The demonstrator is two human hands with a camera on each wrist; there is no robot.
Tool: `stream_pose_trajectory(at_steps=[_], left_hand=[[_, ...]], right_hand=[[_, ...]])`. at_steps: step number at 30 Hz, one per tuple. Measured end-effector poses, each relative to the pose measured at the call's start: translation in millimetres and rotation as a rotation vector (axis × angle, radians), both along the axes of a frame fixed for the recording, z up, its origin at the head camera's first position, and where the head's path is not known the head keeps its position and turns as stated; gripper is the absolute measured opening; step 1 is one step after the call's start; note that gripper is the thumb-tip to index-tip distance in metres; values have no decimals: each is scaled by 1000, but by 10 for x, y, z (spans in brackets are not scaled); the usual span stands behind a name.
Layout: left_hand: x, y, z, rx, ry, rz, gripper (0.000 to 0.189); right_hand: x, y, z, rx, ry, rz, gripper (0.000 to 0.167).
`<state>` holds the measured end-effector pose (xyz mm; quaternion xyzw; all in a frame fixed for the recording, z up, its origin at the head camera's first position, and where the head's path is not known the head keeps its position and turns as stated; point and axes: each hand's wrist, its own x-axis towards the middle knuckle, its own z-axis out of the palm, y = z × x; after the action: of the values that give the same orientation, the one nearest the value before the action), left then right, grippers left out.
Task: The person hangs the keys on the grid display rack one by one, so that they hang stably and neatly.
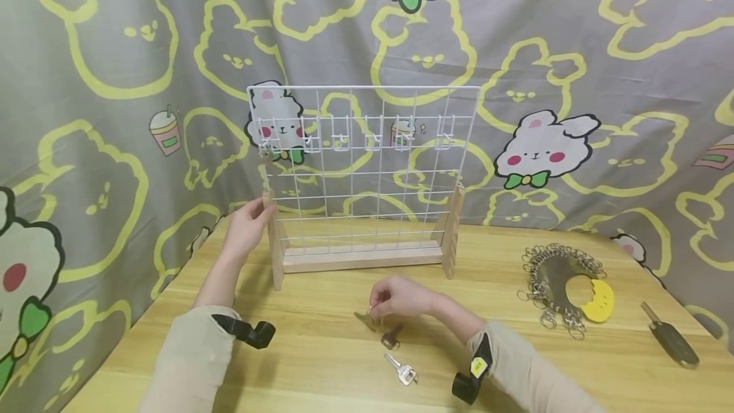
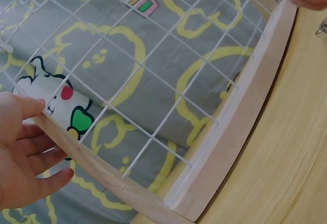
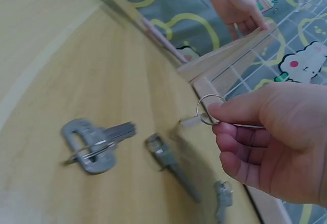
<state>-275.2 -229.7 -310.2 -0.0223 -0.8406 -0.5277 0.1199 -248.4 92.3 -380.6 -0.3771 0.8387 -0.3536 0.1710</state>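
Note:
In the head view a white wire grid rack (image 1: 351,174) stands on wooden feet on the table. My left hand (image 1: 250,225) grips the top of its left wooden upright (image 1: 276,244), thumb on the near edge. With thumb and finger, my right hand (image 1: 401,296) pinches a thin key ring (image 3: 198,106) above the table; a blurred metal piece shows beside the ring. Below it lie a silver key (image 1: 403,371) with a ring through its wide head and a dark-headed key (image 1: 392,338). A third key (image 1: 365,320) lies by the right fingertips.
White hooks (image 1: 374,139) line the grid's upper part, and something small and brownish (image 1: 265,161) hangs at its left end. To the right lie a round holder with many rings (image 1: 555,279), a yellow piece (image 1: 600,301) and a black-handled tool (image 1: 675,343). A patterned curtain (image 1: 533,81) hangs behind.

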Motion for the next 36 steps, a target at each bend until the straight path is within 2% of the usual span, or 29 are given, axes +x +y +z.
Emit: stream_pose_trajectory(at_steps=[7,13,18,23,31,36], left_hand=[[31,-2,-10,-2,-18,0,61],[49,2,-14,4,-20,-3,59],[42,6,-9,-1,-20,-5,60],[30,8,-1,-11,-17,1,61],[19,14,9,-5,-5,-5,61],[13,16,6,-11,-5,9,61]], right_hand=[[-62,-23,210,-42,40,12,7],[-126,-50,459,-44,89,-26,8],[-186,-87,684,-97,132,-48,10],[-227,-149,896,-194,210,-77,11],[-279,-288,1141,-292,387,-201,12],[-304,-375,1300,-308,424,-213,13]])
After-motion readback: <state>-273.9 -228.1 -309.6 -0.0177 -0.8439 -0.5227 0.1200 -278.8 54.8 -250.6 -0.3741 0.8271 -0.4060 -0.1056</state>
